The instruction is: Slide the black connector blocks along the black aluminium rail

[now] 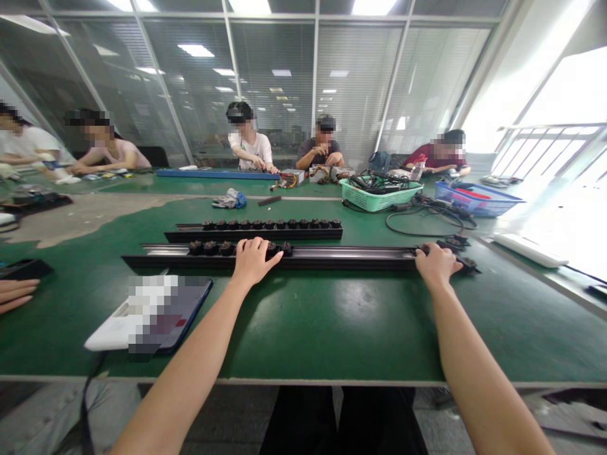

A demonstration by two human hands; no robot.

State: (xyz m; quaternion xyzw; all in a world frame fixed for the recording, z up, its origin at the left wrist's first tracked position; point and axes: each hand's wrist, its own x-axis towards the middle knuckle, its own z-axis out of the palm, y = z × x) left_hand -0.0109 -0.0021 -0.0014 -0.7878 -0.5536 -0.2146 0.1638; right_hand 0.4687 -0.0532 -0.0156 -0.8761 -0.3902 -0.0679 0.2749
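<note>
While lying across the green worktop [332, 357], near rail [351, 265]: dark, beneath left grip [253, 259] and right grip [436, 264], silvery channel [353, 253] bare between.
Left grip: laid over black pieces [211, 248] on this rail, thumb out to one side; cannot tell whether clamped.
Right grip: bent over the rail's right end, beside black parts [459, 241]; underside hidden, cannot tell whether clamped.
Far rail [256, 235]: just behind, roughly parallel, lined with similar pieces.
Dark device [196, 311]: near left forearm [190, 357], beside white case [107, 330], partly blurred.
Beyond the rails: grey-blue cloth [231, 200], green basket [379, 200] of cables [384, 181], looped black cable [403, 233], blue basket [496, 207].
Far side: co-workers [256, 148] seated.
</note>
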